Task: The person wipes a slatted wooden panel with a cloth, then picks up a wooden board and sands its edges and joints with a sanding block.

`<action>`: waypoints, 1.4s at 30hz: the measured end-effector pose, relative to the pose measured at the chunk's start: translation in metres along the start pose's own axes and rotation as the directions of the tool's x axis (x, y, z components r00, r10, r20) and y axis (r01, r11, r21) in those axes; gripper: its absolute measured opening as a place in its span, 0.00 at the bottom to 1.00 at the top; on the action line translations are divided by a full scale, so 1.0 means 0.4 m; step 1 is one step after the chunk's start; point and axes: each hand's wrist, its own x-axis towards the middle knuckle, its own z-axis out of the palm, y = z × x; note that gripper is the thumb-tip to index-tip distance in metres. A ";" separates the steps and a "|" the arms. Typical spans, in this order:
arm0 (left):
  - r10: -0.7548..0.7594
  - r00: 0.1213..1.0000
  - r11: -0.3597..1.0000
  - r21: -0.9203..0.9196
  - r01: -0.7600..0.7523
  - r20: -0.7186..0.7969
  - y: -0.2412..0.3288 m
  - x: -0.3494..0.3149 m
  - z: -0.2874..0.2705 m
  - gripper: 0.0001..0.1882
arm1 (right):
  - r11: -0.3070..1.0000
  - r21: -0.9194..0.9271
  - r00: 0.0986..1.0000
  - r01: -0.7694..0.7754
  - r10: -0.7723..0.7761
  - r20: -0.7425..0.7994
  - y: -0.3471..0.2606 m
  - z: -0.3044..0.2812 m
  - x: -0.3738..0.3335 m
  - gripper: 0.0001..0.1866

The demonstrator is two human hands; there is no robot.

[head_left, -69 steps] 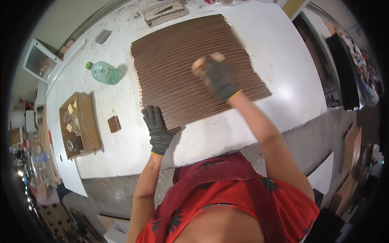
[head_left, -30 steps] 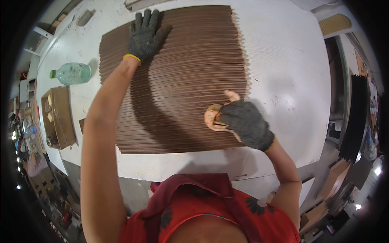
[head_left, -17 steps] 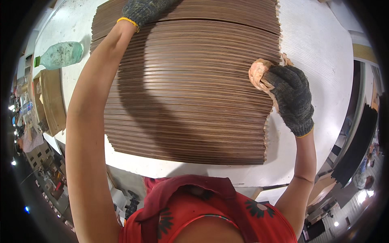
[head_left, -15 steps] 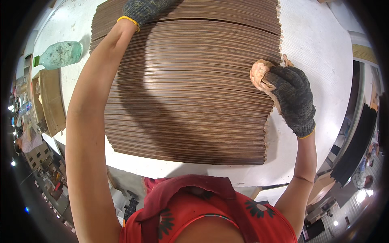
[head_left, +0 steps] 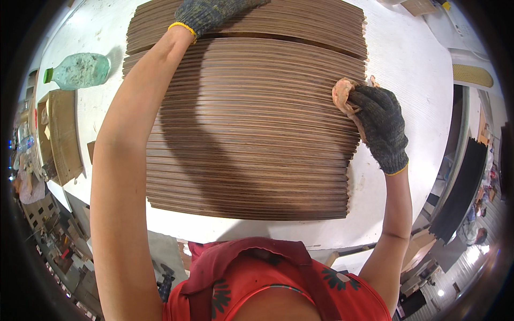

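Note:
Brown wood-grain strips (head_left: 257, 128) lie side by side in a broad layer, with a dark gap near the far side. My left hand (head_left: 211, 13), in a dark knit glove with a yellow cuff, lies over the far strips at the upper edge of the view. Its visible fingers stretch to the right and hold nothing that I can see; the far part is cut off. My right hand (head_left: 381, 123), gloved alike, is closed round a crumpled pinkish-beige cloth (head_left: 342, 95). That cloth touches the strips' right ends.
A white table (head_left: 423, 107) carries the strips. At the left lies a green-tinted plastic bottle (head_left: 83, 71), with an opened cardboard box (head_left: 64, 136) below it by the table's edge. Dark ridged strips (head_left: 460, 190) stand off to the right.
The gap between the far strips and the rest has widened. My left hand has shifted slightly right, while my right hand still grips the cloth at the right ends. The view has shifted a little.

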 end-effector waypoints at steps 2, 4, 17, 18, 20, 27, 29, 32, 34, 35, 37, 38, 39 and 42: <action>0.048 0.999 0.997 -0.061 -0.049 -0.021 0.001 -0.007 -0.013 0.32 | 0.998 0.055 1.000 -0.021 0.021 -0.011 -0.004 -0.002 0.002 0.17; 0.275 0.943 0.961 0.056 -0.269 -0.189 0.002 -0.033 -0.024 0.42 | 0.999 0.049 1.000 -0.025 0.025 -0.018 -0.009 -0.001 0.004 0.17; 0.235 0.967 0.970 -0.092 -0.226 0.097 -0.026 -0.068 -0.038 0.68 | 1.000 0.005 0.997 0.012 -0.011 -0.076 -0.013 0.010 0.004 0.17; 0.226 0.968 0.972 -0.093 -0.216 0.107 -0.025 -0.066 -0.042 0.68 | 1.000 -0.003 0.997 0.012 -0.012 -0.080 -0.014 0.010 0.004 0.18; 0.208 0.970 0.976 -0.095 -0.197 0.126 -0.023 -0.065 -0.048 0.67 | 0.999 0.011 0.997 -0.030 0.031 -0.075 -0.015 0.011 0.002 0.16; 0.178 0.975 0.981 -0.097 -0.166 0.131 -0.020 -0.063 -0.053 0.65 | 1.000 0.009 0.998 -0.023 0.023 -0.053 -0.015 0.013 0.000 0.15; 0.184 0.976 0.980 -0.094 -0.173 0.119 -0.022 -0.061 -0.049 0.65 | 0.999 0.026 0.996 -0.032 0.034 -0.079 -0.014 0.015 -0.001 0.15; 0.186 0.976 0.980 -0.094 -0.176 0.114 -0.026 -0.061 -0.043 0.65 | 0.998 0.030 0.996 -0.047 0.049 -0.080 -0.016 0.019 -0.002 0.15; 0.189 0.977 0.979 -0.102 -0.179 0.103 -0.029 -0.062 -0.040 0.65 | 0.998 0.024 0.995 -0.050 0.052 -0.082 -0.017 0.021 -0.003 0.15; 0.191 0.977 0.978 -0.107 -0.181 0.098 -0.030 -0.062 -0.039 0.65 | 0.998 0.020 0.995 -0.052 0.054 -0.086 -0.017 0.022 -0.004 0.15; 0.192 0.977 0.978 -0.106 -0.182 0.097 -0.031 -0.062 -0.037 0.65 | 0.998 0.016 0.994 -0.056 0.057 -0.090 -0.017 0.023 -0.005 0.15; 0.192 0.976 0.978 -0.105 -0.182 0.097 -0.031 -0.061 -0.036 0.65 | 0.998 0.018 0.994 -0.058 0.059 -0.089 -0.016 0.023 -0.006 0.15; 0.190 0.977 0.978 -0.104 -0.180 0.098 -0.031 -0.061 -0.036 0.65 | 0.998 0.020 0.994 -0.060 0.061 -0.088 -0.015 0.024 -0.008 0.15; 0.185 0.978 0.979 -0.101 -0.175 0.098 -0.030 -0.059 -0.034 0.65 | 0.998 0.020 0.995 -0.057 0.058 -0.087 -0.010 0.027 -0.011 0.15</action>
